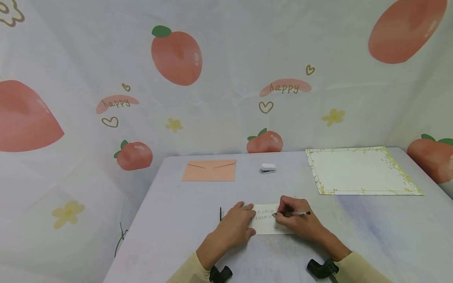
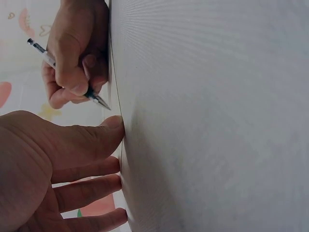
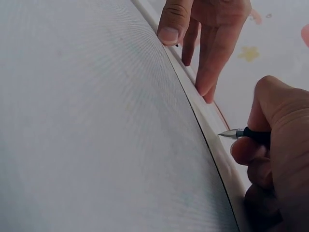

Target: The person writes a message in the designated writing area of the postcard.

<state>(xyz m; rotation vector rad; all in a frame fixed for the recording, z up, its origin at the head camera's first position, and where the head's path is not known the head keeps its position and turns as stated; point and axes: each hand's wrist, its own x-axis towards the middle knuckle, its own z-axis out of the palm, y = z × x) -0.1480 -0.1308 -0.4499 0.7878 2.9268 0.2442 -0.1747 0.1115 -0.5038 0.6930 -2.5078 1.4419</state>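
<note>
A small cream sheet of paper [image 1: 264, 226] lies on the table, with two short lines of handwriting near its top. My right hand [image 1: 301, 221] pinches a pen [image 1: 300, 213] with a clear barrel and dark grip. The pen's metal tip [image 3: 228, 134] is at the paper, at the end of the second line. Over the paper's left edge rests my left hand [image 1: 234, 223], fingers extended and spread; its thumb [image 2: 112, 123] lies at the near edge. Part of the paper is hidden under both hands. A thin black piece [image 1: 221, 214], perhaps a pen cap, lies left of the left hand.
An orange-pink envelope [image 1: 211, 171] lies at the back left of the table [image 1: 162, 236]. A white stapler [image 1: 268, 168] sits at the back middle. A large sheet with a floral border [image 1: 361, 173] lies at the back right. Printed cloth [image 1: 226, 59] hangs behind.
</note>
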